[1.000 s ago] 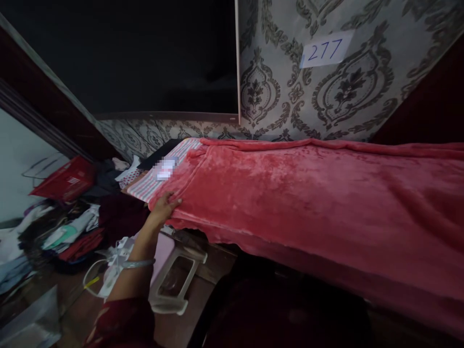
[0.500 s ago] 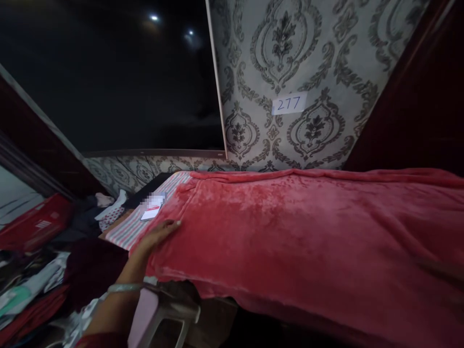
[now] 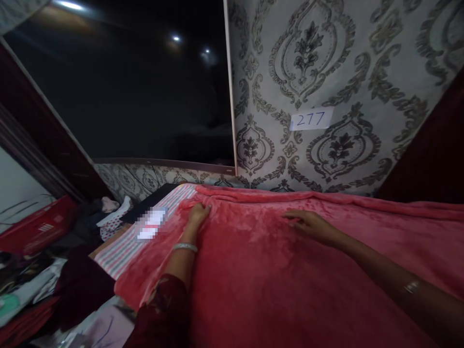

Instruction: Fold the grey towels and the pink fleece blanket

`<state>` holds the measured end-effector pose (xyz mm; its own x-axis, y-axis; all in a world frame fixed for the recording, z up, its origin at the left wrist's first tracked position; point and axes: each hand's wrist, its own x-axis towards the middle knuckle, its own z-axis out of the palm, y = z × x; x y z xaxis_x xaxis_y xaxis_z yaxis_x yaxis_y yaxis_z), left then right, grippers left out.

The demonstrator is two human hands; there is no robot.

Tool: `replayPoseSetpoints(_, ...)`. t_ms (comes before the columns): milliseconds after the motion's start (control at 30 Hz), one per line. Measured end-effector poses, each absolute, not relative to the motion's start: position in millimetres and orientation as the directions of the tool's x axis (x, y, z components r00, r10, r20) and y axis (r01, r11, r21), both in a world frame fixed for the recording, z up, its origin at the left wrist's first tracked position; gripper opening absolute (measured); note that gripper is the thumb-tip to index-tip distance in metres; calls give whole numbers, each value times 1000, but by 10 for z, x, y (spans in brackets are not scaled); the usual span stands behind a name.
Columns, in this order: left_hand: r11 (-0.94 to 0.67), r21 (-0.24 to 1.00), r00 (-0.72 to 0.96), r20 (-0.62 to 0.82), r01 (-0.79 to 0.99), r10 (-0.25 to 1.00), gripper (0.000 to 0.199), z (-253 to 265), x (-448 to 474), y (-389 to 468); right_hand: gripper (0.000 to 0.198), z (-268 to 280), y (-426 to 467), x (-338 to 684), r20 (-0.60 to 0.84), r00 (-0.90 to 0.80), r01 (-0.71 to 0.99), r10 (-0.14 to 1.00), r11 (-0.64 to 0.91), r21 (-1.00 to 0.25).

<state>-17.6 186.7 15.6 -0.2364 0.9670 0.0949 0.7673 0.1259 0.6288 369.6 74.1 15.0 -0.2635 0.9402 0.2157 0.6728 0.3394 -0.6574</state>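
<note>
A red plush blanket (image 3: 246, 270) lies spread over the table, with a rolled or folded ridge along its far edge. Near its far left corner, my left hand (image 3: 197, 215) is closed on the cloth, fingers curled into it and a bracelet on the wrist. My right hand (image 3: 310, 225) is over the middle of the blanket, fingers stretched forward and thumb apart, holding nothing. Whether its fingertips touch the plush, I cannot tell. Left of the blanket shows a striped cloth (image 3: 121, 249) with a partly blurred phone-like object (image 3: 150, 226) on it.
A large dark television (image 3: 145, 96) hangs behind the table, beside patterned wallpaper with a paper (image 3: 311, 118) marked 277. Clothes (image 3: 85, 275) are heaped at the lower left, near a red box or bag (image 3: 39, 224).
My left hand has moved from the blanket's near left part toward its far left corner and closed there. My right hand has come from the right edge to the middle. The view has shifted.
</note>
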Motion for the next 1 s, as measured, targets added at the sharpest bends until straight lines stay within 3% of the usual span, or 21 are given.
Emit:
replayPoseSetpoints(200,192,415,-260,112,889,959,48,-60,-116,1833,42,186,1807,2971,212,-165,648,963,268,-713)
replayPoseSetpoints(533,204,428,-269,97,881,958,47,-90,-106,1828,46,27,2994,1956,94,-121,819,988,154,-552)
replayPoseSetpoints(667,215,419,-268,73,882,961,44,-77,-88,1813,22,-32,3165,1858,24,-114,867,993,111,-486)
replayPoseSetpoints(733,214,423,-268,73,881,961,42,-77,-85,1809,19,-3,3226,1871,63,-71,878,995,93,-470)
replayPoseSetpoints(867,209,460,-274,80,863,958,43,-94,-94,1809,43,114,3297,1959,226,16,886,974,91,-456)
replayPoseSetpoints(1000,214,498,-286,72,840,955,47,-102,-107,1812,47,98,3165,1996,259,-70,888,963,178,-425)
